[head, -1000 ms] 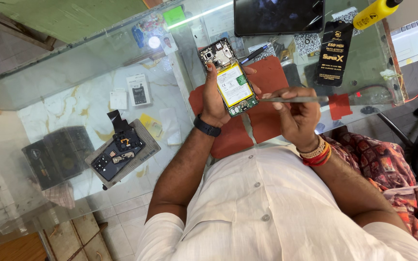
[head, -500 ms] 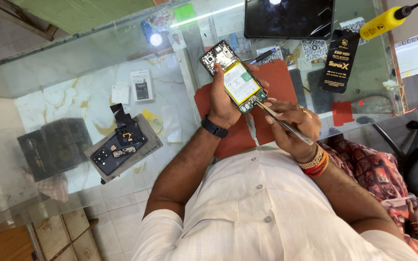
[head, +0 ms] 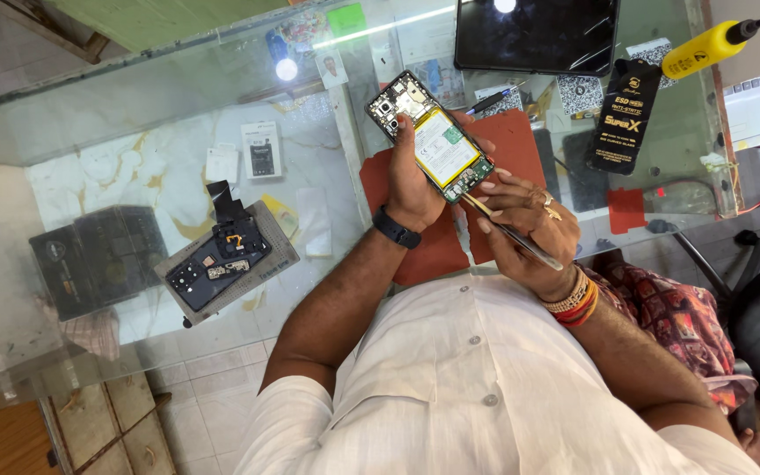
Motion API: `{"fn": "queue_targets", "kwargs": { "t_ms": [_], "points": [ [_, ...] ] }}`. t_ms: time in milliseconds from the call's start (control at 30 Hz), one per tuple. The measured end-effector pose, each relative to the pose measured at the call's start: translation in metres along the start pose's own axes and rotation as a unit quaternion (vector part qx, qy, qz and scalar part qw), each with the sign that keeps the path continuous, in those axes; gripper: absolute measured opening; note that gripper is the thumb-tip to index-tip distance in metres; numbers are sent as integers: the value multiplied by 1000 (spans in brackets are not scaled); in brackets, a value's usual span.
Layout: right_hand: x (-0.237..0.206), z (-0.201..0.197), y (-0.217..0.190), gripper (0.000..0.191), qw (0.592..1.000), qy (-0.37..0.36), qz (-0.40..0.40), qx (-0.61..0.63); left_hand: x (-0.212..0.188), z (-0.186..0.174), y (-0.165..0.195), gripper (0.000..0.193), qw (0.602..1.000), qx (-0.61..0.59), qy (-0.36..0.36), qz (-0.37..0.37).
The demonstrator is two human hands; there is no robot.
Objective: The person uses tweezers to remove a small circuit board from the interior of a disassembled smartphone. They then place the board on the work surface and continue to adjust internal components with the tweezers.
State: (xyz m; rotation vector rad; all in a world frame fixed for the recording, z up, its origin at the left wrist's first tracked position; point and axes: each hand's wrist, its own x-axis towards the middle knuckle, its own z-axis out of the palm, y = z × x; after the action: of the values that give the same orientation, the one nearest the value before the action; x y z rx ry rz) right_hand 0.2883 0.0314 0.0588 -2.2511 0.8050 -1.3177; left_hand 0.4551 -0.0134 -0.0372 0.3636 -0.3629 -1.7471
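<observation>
While a detached back cover (head: 222,264) lies left on the glass desk (head: 134,114), our left hand (head: 411,185) grips the opened smartphone (head: 428,136) above the red mat (head: 437,251); right hand (head: 525,220) pinches tweezers (head: 512,233) at its lower edge. Best keep tips shallow, clear of the battery.

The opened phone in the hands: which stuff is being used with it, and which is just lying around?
In use: opened phone, left hand, right hand, thin metal tool.

Lying about: back cover, dark tablet, yellow screwdriver, black packet, red mat.
</observation>
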Motion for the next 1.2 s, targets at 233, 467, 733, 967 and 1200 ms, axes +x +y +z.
{"fn": "queue_targets", "kwargs": {
  "t_ms": [233, 467, 733, 967, 1200],
  "points": [
    [2, 5, -1, 26, 1000, -7, -5, 16, 0, -1, -2, 83, 1000, -9, -8, 3],
    [2, 8, -1, 27, 1000, -12, 3, 15, 0, 1, -2, 83, 1000, -11, 3, -3],
    [0, 7, 3, 27, 1000, -23, 1, 14, -1, 3, -1, 84, 1000, -2, 12, -13],
    [0, 5, 6, 27, 998, -41, -38, -7, -1, 6, -3, 85, 999, -30, 21, -30],
    [1, 8, 8, 26, 999, -41, -25, 1, 2, 2, -5, 82, 997, -42, 66, -22]
  ]
}}
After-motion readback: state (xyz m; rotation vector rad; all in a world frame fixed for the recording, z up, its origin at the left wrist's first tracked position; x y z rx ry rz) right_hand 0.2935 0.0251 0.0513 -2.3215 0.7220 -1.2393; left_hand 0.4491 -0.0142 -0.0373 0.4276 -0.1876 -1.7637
